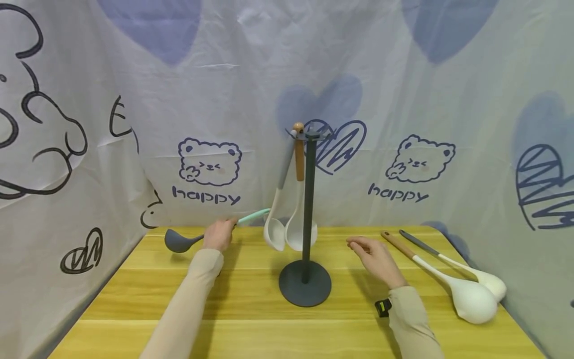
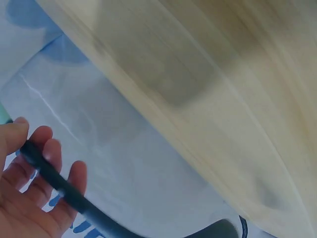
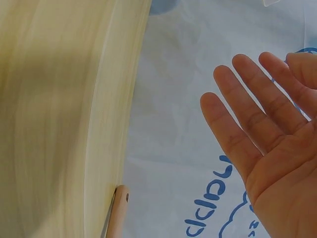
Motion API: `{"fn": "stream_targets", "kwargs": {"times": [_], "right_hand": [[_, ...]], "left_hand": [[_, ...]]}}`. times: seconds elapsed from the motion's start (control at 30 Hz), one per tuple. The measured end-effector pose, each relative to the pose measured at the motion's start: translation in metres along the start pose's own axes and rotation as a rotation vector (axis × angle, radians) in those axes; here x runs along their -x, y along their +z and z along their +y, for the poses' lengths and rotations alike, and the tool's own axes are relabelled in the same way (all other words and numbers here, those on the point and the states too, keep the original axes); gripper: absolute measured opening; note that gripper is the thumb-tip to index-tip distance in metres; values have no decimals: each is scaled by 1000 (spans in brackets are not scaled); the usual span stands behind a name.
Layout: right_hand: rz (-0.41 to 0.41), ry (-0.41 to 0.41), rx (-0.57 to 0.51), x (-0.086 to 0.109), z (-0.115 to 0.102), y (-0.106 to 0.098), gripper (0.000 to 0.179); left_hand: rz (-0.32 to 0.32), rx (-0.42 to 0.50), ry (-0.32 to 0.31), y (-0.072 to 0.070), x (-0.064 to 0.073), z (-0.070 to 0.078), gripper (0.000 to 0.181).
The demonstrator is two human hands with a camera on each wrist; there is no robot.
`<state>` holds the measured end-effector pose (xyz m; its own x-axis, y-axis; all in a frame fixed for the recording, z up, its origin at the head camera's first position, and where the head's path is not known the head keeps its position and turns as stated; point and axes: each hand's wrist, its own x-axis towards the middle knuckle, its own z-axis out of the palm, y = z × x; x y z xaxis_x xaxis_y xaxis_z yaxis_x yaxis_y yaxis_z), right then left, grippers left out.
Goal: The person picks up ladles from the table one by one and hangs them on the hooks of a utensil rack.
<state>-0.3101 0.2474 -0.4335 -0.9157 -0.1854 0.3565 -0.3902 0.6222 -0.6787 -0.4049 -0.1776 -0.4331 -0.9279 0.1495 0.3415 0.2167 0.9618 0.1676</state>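
Observation:
My left hand (image 1: pixel 218 235) holds a ladle with a dark grey-blue bowl (image 1: pixel 178 241) and a mint-green handle end (image 1: pixel 254 216). Thumb and fingers pinch its dark shaft (image 2: pixel 74 198) in the left wrist view. The bowl points left, while the green end reaches toward the hanging ladles. To the right of a dark utensil stand (image 1: pixel 309 209), my right hand (image 1: pixel 374 257) hovers over the table with nothing in it. Its fingers (image 3: pixel 247 111) are extended in the right wrist view. From the stand's top hooks hang a grey-handled white ladle (image 1: pixel 274 233) and a wooden-handled white ladle (image 1: pixel 294 232).
On the right side of the wooden table (image 1: pixel 251 329) lie a white ladle with a brown handle (image 1: pixel 475 301) and another with a dark grey handle (image 1: pixel 491 285). The stand's round base (image 1: pixel 291 289) sits mid-table. A printed cloth (image 1: pixel 269 60) hangs behind and at both sides.

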Motion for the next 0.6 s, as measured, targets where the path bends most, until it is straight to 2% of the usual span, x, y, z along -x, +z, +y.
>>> {"fn": "stream_targets", "kwargs": {"times": [0.13, 0.3, 0.6], "right_hand": [[-2, -2, 9, 0, 0, -1, 30], [-7, 4, 21, 0, -1, 0, 31], [-13, 7, 40, 0, 0, -1, 31]], "left_hand": [[30, -8, 14, 1, 1, 3, 33], [69, 15, 34, 4, 5, 3, 33], [162, 93, 118, 0, 12, 1, 42]]}}
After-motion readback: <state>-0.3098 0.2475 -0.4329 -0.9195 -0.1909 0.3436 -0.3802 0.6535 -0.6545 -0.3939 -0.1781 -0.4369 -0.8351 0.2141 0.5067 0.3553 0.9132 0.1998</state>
